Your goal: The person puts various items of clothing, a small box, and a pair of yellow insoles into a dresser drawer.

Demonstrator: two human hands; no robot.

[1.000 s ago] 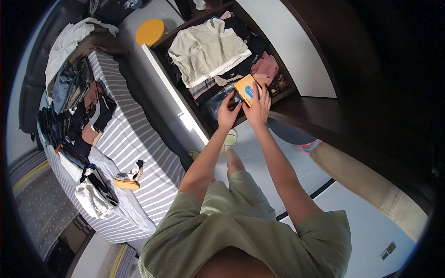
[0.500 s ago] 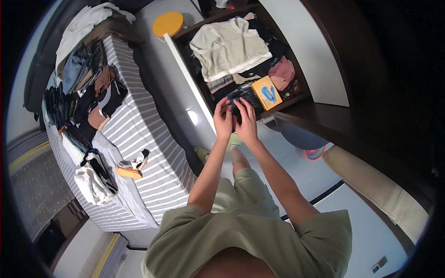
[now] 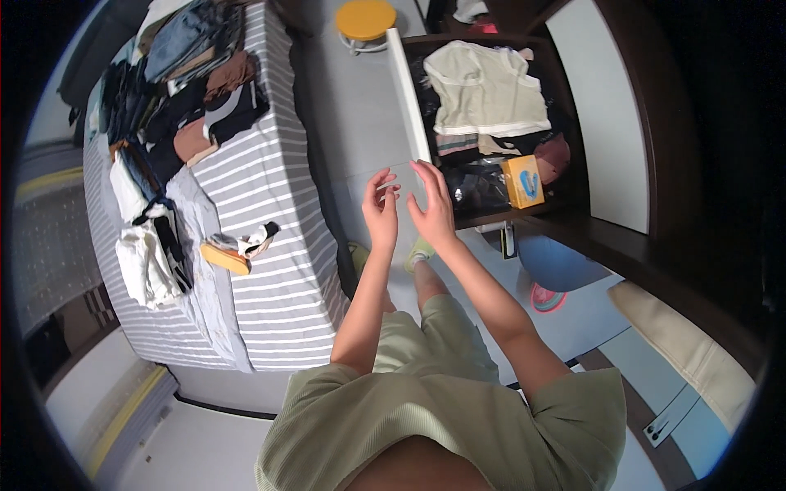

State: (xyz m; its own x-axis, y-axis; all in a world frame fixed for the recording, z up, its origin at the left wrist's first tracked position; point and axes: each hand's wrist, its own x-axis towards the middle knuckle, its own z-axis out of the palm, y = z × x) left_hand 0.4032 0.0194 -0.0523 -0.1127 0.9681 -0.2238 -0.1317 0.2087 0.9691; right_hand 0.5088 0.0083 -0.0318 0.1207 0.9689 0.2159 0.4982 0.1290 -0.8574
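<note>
My left hand [image 3: 381,210] is raised over the floor between the bed and the drawer, with its fingers loosely curved and apart. Close beside it, my right hand [image 3: 432,206] is held with its fingers stretched out, near the white drawer front. I see nothing in either hand. The pulled-out drawer [image 3: 408,98] holds a cream knitted top [image 3: 489,90] spread over other clothes. At the drawer's near end lie a black plastic bag [image 3: 477,187] and a yellow box [image 3: 524,183] with a blue picture, beside a pink garment [image 3: 552,158].
Left of me is a bed with a grey-and-white striped sheet [image 3: 278,286]. Piles of clothes lie on it, among them jeans [image 3: 187,42], white garments [image 3: 148,266] and a yellow-orange item [image 3: 225,259]. A yellow round stool [image 3: 366,20] stands beyond. A blue bin [image 3: 557,260] is under the cabinet's side.
My hands have come away from the black bag at the drawer's near end and now sit left of it, farther apart. The whole view has swung toward the bed.
</note>
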